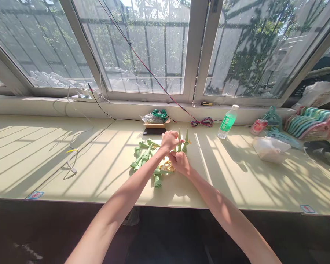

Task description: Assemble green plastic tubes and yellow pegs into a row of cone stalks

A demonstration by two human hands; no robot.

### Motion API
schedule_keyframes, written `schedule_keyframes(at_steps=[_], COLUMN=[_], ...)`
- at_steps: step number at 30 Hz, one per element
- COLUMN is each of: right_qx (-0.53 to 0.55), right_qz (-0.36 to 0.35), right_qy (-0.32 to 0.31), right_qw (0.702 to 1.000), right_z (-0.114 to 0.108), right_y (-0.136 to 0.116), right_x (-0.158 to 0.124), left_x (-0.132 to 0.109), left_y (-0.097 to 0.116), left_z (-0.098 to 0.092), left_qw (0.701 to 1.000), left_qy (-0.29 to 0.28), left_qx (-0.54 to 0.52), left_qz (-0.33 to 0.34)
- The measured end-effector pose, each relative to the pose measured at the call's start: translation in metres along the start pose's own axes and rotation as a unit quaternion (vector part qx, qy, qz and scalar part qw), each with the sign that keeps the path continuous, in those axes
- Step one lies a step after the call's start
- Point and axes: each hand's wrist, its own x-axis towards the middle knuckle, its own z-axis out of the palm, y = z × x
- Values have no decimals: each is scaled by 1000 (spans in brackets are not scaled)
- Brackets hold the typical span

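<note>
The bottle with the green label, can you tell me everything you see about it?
The bottle looks like clear plastic, with a white cap on top and a green label with white writing around its middle. It stands on its base on the pale table, though it looks slanted in this view. It is between a coiled cable and a red-and-pink can. No hand touches it. How full it is, I can't tell.
</note>
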Motion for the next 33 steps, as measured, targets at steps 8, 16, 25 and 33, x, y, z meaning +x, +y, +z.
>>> schedule_keyframes(at_steps=[8, 16, 25, 33], right_qx=[-12, -8, -24, -23], right_qz=[-9, 10, 19, 20], right_qy=[33, 64, 64, 66], right_qw=[999, 998, 997, 997], right_z=[-5, -8, -10, -11], right_y=[-1, 3, 10, 12], right_x=[3, 2, 2, 3], left_x=[-40, -120, -122, -112], left_y=[-19, -47, -58, -50], left_z=[-59, -65, -45, -66], left_qw=[999, 973, 975, 981], left_qy=[25, -181, -136, -129], left_qx=[-16, 46, 7, -7], left_qz=[38, 138, 176, 148])
